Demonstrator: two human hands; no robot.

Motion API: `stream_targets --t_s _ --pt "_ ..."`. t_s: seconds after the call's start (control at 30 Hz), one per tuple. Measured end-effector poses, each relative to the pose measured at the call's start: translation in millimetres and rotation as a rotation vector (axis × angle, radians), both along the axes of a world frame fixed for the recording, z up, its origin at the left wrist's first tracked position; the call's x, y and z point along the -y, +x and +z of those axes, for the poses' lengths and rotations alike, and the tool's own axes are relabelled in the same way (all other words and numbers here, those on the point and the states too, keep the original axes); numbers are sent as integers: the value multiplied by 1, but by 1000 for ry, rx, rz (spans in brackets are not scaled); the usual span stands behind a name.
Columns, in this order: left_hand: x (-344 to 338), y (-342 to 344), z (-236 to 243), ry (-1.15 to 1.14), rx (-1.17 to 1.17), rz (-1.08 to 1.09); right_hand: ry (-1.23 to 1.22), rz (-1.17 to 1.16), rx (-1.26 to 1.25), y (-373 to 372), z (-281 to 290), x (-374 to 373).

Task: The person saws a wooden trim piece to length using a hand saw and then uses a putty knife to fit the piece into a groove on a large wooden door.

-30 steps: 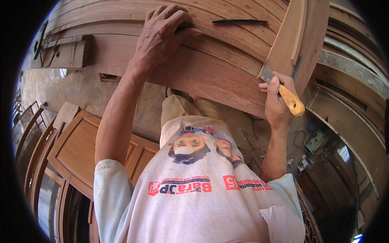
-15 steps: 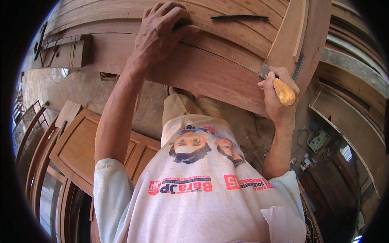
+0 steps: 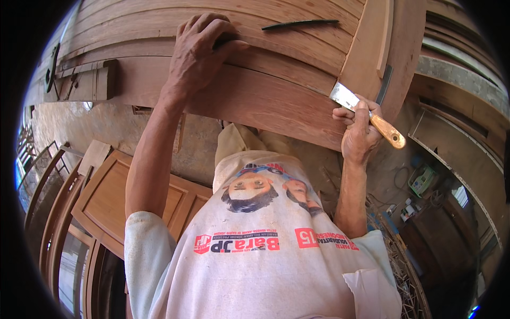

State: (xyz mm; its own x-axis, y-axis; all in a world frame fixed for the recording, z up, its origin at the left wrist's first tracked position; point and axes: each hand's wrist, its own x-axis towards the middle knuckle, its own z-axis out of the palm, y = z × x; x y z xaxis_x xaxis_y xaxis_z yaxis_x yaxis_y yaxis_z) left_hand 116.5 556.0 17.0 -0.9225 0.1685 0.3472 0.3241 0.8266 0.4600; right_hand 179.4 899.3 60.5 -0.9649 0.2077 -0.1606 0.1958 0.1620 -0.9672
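Observation:
My right hand (image 3: 362,130) grips a putty knife with a wooden handle (image 3: 387,131). Its shiny flat blade (image 3: 344,97) points up and left, the tip at the corner where the slats meet the side board. On the slatted wooden panel (image 3: 287,50) rests my left hand (image 3: 203,45), fingers curled down. A dark patch shows between its thumb and fingers; whether that is an object or shadow I cannot make out. A thin black strip (image 3: 300,24) lies across the slats. A flat dark strip (image 3: 383,85) lies on the side board, just beyond my right hand.
A wooden block (image 3: 87,82) sits at the panel's left end. Below on the left stand a panelled wooden door (image 3: 114,186) and several frames. Stacked boards (image 3: 467,106) fill the right side, with a green device (image 3: 422,181) and a dark cabinet lower down.
My right hand has turned, so the putty knife's blade shows its broad face and the handle swings out to the right. My left hand stays on the panel; the whole view has shifted slightly.

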Motion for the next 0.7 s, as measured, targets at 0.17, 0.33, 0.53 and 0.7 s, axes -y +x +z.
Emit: stream_targets --t_s 0.17,0.33,0.53,0.7 --pt "-1 0 3 10 26 11 -70 -44 -63 10 15 11" --pt "1 -1 -5 -11 -12 -10 68 142 -293 -6 46 20" --pt "-1 -1 -1 -10 18 -3 133 380 -24 -25 35 -22" --pt "-2 -1 -3 -5 -8 24 157 474 -18 -33 26 -33"
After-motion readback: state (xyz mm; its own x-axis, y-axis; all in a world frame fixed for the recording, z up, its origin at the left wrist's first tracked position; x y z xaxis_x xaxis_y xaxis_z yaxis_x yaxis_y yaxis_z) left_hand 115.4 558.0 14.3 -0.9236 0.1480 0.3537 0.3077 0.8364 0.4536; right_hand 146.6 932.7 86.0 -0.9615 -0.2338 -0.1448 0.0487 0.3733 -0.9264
